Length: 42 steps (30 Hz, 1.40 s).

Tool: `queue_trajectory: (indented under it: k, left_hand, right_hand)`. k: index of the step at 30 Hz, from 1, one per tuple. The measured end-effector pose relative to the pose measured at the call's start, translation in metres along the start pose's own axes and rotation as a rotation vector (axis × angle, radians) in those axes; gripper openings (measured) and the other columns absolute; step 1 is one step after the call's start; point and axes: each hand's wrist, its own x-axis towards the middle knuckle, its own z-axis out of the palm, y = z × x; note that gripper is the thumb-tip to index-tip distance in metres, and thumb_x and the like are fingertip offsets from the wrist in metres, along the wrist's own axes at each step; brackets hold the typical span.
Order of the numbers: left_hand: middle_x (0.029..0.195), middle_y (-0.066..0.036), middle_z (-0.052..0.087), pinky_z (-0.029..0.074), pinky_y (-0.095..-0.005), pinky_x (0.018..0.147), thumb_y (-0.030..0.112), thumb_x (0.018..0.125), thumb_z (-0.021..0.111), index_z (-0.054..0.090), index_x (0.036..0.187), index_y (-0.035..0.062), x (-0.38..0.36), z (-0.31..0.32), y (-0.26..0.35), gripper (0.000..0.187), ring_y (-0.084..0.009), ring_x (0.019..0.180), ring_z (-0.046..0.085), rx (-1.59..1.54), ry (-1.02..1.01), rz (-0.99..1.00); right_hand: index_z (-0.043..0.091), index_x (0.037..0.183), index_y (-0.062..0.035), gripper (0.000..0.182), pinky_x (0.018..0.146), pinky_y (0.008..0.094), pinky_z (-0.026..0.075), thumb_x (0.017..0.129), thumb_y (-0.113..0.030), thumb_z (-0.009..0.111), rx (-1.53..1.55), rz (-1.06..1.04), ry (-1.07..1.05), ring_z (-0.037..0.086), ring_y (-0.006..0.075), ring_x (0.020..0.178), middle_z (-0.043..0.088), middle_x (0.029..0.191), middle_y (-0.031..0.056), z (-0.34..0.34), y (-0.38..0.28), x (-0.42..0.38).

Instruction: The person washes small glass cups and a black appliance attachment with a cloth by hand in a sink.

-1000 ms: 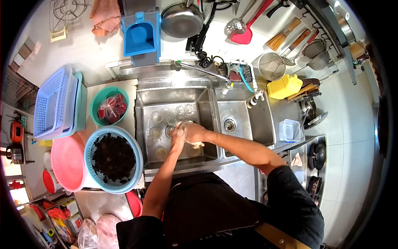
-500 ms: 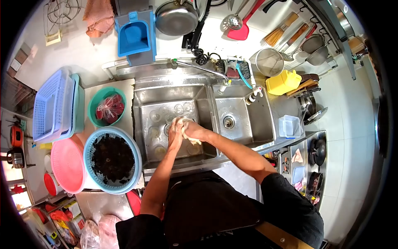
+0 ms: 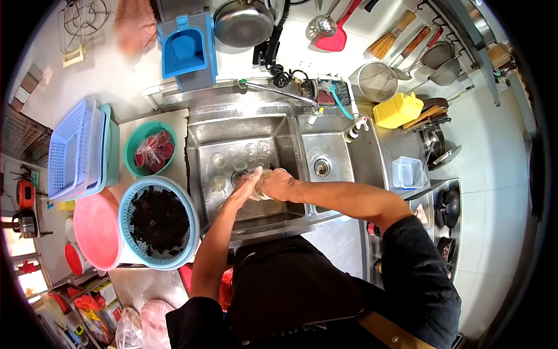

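Both hands meet over the left basin of the steel sink (image 3: 203, 139). My left hand (image 3: 246, 185) supports a clear glass (image 3: 260, 192) from the left side, its fingers against the glass. My right hand (image 3: 279, 185) is closed at the glass's other end, around a pale cloth that barely shows between the fingers. Several clear glasses (image 3: 218, 160) stand on the basin floor behind and left of the hands. The faucet (image 3: 279, 93) reaches over the back of the sink.
Left of the sink are a blue basin (image 3: 193, 232) of dark food, a green bowl (image 3: 131, 152) with a bagged red item, and a pink basket (image 3: 96, 230). Right of it are a yellow jug (image 3: 398, 111) and a clear container (image 3: 408, 173).
My hands have moved slightly apart and a glass now shows between them. The pale cloth that hung below my right hand is mostly hidden. My right elbow has swung outward.
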Motion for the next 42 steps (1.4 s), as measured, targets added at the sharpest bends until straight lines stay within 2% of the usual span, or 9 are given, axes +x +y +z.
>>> queue_trajectory:
  k: [5, 11, 13, 19, 23, 24, 32, 36, 42]
  left_hand:
    - [0.123, -0.016, 0.062, 0.057, -0.0408, 0.079, 0.056, 0.095, 0.046, 0.059, 0.129, 0.0105, 0.004, 0.011, -0.006, 0.058, -0.0297, 0.110, 0.062, 0.240, 0.283, 0.227]
    - [0.116, -0.017, 0.062, 0.040, -0.0414, 0.097, 0.043, 0.100, 0.043, 0.060, 0.120, 0.0050, 0.007, 0.024, -0.029, 0.046, -0.0337, 0.111, 0.055, 0.213, 0.490, 0.560]
    - [0.117, -0.017, 0.062, 0.042, -0.0421, 0.096, 0.043, 0.099, 0.044, 0.059, 0.122, 0.0056, 0.013, 0.023, -0.031, 0.046, -0.0350, 0.109, 0.056, 0.163, 0.521, 0.554]
    - [0.119, -0.019, 0.061, 0.044, -0.0431, 0.094, 0.046, 0.098, 0.046, 0.056, 0.128, 0.0071, 0.007, 0.017, -0.012, 0.050, -0.0371, 0.104, 0.059, 0.398, 0.339, 0.458]
    - [0.125, -0.019, 0.059, 0.044, -0.0415, 0.095, 0.047, 0.099, 0.044, 0.056, 0.128, 0.0063, 0.023, 0.007, -0.006, 0.052, -0.0323, 0.108, 0.061, -0.064, 0.129, 0.015]
    - [0.121, -0.020, 0.061, 0.044, -0.0415, 0.094, 0.047, 0.099, 0.043, 0.056, 0.128, 0.0075, 0.024, 0.004, -0.003, 0.051, -0.0340, 0.107, 0.061, 0.256, 0.154, 0.325]
    - [0.114, -0.021, 0.065, 0.045, -0.0433, 0.091, 0.051, 0.097, 0.045, 0.057, 0.126, 0.0089, 0.020, -0.018, -0.035, 0.053, -0.0377, 0.110, 0.059, 0.364, 0.452, 0.321]
    - [0.119, -0.020, 0.063, 0.047, -0.0429, 0.090, 0.054, 0.096, 0.047, 0.053, 0.133, 0.0106, 0.063, -0.040, -0.100, 0.057, -0.0363, 0.110, 0.060, 0.251, 0.617, 0.243]
    - [0.119, -0.020, 0.062, 0.057, -0.0427, 0.071, 0.055, 0.092, 0.053, 0.042, 0.141, 0.0109, 0.122, -0.078, -0.193, 0.066, -0.0362, 0.095, 0.067, 0.148, 0.658, -0.258]
  right_hand:
    - [0.069, 0.090, -0.0027, 0.017, 0.062, 0.0394, 0.055, 0.085, -0.016, 0.060, 1.218, 0.467, -0.323, 0.068, 0.0247, 0.084, 0.069, 0.095, 0.0151, -0.001, 0.006, 0.019]
    - [0.061, 0.095, -0.0119, 0.011, 0.044, 0.0301, 0.044, 0.090, -0.012, 0.052, 2.581, 0.706, 0.333, 0.059, 0.0136, 0.060, 0.061, 0.078, 0.0009, 0.084, -0.018, 0.034]
    - [0.065, 0.095, -0.0068, 0.017, 0.046, 0.0318, 0.048, 0.089, -0.014, 0.051, 2.551, 0.740, 0.495, 0.065, 0.0184, 0.065, 0.065, 0.078, 0.0049, 0.092, -0.025, 0.040]
    - [0.071, 0.083, -0.0020, 0.019, 0.060, 0.0445, 0.054, 0.079, -0.014, 0.057, 0.371, 0.212, -0.081, 0.071, 0.0304, 0.077, 0.072, 0.086, 0.0146, 0.043, -0.001, 0.005]
    - [0.072, 0.081, -0.0075, 0.015, 0.052, 0.0397, 0.052, 0.076, -0.017, 0.062, 0.058, 0.114, 0.125, 0.070, 0.0249, 0.067, 0.071, 0.076, 0.0075, 0.055, 0.019, -0.007]
    - [0.072, 0.083, -0.0077, 0.015, 0.055, 0.0421, 0.053, 0.078, -0.016, 0.060, 0.150, 0.151, 0.139, 0.070, 0.0276, 0.068, 0.071, 0.077, 0.0098, 0.056, 0.017, -0.009]
    - [0.065, 0.110, -0.0114, 0.029, 0.085, 0.0461, 0.052, 0.088, -0.024, 0.050, 0.873, 0.558, 0.284, 0.065, 0.0396, 0.096, 0.067, 0.108, 0.0180, 0.101, 0.009, -0.031]
    - [0.065, 0.106, -0.0065, 0.025, 0.071, 0.0332, 0.050, 0.096, -0.016, 0.044, 1.878, 0.743, 0.592, 0.065, 0.0210, 0.085, 0.068, 0.099, 0.0079, 0.165, 0.011, -0.037]
    - [0.061, 0.115, -0.0094, 0.029, 0.049, 0.0311, 0.047, 0.098, -0.012, 0.038, 2.300, 1.075, 0.516, 0.055, 0.0163, 0.061, 0.060, 0.088, 0.0062, 0.151, 0.003, -0.044]
